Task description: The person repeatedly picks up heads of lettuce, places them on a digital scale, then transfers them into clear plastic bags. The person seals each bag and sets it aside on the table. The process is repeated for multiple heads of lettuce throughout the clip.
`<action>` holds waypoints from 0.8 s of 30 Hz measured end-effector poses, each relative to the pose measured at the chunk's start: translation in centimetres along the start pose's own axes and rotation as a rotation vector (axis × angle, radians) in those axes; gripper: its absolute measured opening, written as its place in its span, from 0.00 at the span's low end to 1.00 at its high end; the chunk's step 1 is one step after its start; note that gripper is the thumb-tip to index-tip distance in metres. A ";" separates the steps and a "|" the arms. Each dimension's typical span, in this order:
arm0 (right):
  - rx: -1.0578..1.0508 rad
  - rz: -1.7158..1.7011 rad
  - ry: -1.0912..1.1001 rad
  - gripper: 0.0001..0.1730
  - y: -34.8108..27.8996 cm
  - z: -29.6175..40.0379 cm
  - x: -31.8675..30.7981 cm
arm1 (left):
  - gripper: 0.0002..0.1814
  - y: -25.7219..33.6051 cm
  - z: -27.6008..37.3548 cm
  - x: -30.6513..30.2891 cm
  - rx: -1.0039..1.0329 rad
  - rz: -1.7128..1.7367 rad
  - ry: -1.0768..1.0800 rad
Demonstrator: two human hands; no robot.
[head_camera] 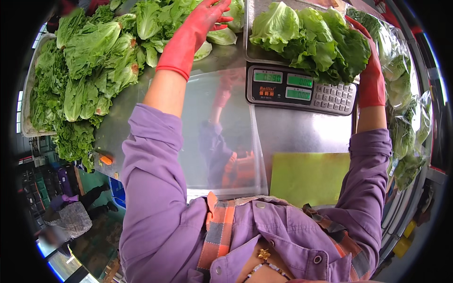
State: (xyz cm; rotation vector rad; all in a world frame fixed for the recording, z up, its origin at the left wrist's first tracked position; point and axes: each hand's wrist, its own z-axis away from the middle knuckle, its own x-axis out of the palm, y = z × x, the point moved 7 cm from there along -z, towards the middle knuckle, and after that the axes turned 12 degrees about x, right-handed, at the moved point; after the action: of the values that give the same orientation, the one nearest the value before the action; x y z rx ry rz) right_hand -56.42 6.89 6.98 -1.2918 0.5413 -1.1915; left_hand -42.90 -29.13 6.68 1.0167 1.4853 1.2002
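My left hand (207, 21), in a red rubber glove, reaches over the pile of green lettuce (152, 21) at the far side, its fingers apart and holding nothing that I can see. My right hand (371, 60), gloved the same way, is against the right side of several lettuce heads (311, 39). Leaves hide part of its fingers, so its grip is unclear. Those heads rest on the metal pan (260, 53) of a Bailisi electronic scale (279, 97); their leaves hang over part of its keypad. Its green displays are lit.
Clear plastic bags (219, 141) lie flat on the metal table (300, 131), beside a yellow-green board (308, 177). Bagged lettuce (400, 106) lines the right edge. At left, lettuce fills a pale crate (28, 123). An orange object (105, 159) sits by the table edge; a person (70, 215) is beyond.
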 end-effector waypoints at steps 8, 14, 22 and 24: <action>-0.001 0.176 0.019 0.16 -0.1 -1.7 1.5 | 0.18 -1.2 0.4 1.1 0.006 0.143 0.020; -0.221 0.250 0.190 0.19 -2.5 -1.5 0.4 | 0.18 0.7 -0.6 4.0 0.023 0.089 -0.045; -0.918 0.973 0.605 0.14 -8.6 5.7 12.8 | 0.16 -0.7 -0.4 3.4 0.082 0.074 0.048; -0.817 1.402 0.645 0.16 -2.9 4.7 16.0 | 0.13 -1.1 -0.5 3.8 0.164 -0.082 0.048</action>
State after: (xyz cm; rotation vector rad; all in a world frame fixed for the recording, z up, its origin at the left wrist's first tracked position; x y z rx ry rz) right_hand -47.69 -4.81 15.54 -0.7109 2.1126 -0.0799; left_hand -44.23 -25.73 5.02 1.0307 1.6690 1.0647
